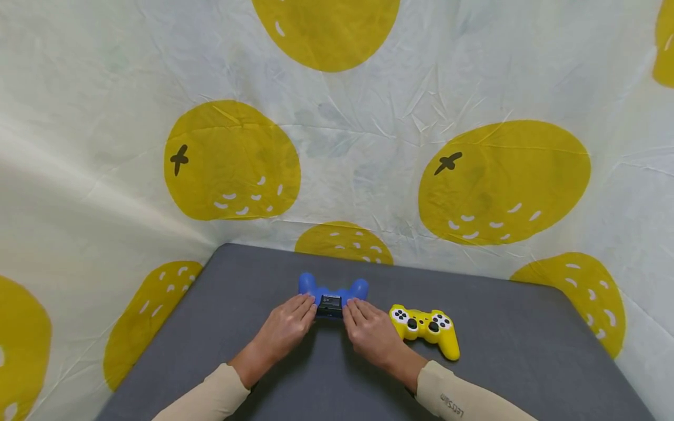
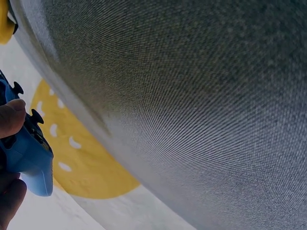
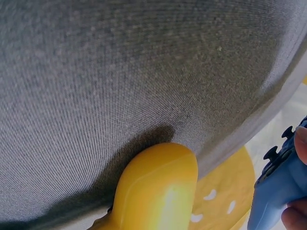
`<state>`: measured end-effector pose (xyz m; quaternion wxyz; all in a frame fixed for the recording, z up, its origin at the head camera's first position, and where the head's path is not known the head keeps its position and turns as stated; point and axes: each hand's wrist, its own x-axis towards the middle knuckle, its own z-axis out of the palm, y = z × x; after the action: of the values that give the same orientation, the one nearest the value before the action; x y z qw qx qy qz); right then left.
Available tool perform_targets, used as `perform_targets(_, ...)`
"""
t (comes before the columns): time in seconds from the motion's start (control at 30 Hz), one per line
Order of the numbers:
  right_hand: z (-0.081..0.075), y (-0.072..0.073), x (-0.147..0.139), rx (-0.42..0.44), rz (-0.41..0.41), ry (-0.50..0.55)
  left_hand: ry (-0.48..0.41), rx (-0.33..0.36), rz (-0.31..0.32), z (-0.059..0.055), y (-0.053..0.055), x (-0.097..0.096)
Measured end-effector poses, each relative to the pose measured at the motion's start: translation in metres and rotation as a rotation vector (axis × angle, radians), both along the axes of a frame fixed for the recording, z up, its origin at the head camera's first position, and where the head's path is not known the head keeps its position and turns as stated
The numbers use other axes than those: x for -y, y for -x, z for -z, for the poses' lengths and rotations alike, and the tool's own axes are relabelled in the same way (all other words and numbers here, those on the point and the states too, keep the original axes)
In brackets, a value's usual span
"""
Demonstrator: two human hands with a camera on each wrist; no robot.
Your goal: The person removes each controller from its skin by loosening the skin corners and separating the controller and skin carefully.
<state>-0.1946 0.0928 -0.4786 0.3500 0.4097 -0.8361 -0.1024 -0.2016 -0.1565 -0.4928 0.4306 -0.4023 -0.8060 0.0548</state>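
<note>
Both hands hold a blue game controller (image 1: 359, 288) above the grey table, its back with a black labelled panel facing up and its grips pointing away. My left hand (image 1: 286, 324) grips one side, fingers on top; in the left wrist view the thumb (image 2: 12, 117) lies underneath by the black sticks of the blue controller (image 2: 36, 165). My right hand (image 1: 371, 333) pinches the other side likewise, with the blue controller (image 3: 276, 191) at the right edge of the right wrist view. A yellow game controller (image 1: 421, 324) lies face up just right of my right hand.
The grey cloth-covered table (image 1: 253, 280) spreads under the hands, its far edge against a white curtain (image 1: 358, 175) with yellow fruit prints. The curtain also hangs along the left and right sides. One grip of the yellow controller (image 3: 160, 187) looms close in the right wrist view.
</note>
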Motion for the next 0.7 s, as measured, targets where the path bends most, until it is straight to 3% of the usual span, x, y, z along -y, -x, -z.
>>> perform_targets(0.7,0.008,0.003,0.005,-0.019,0.001,-0.050,0.021,0.013,-0.022,0.011,0.005,0.000)
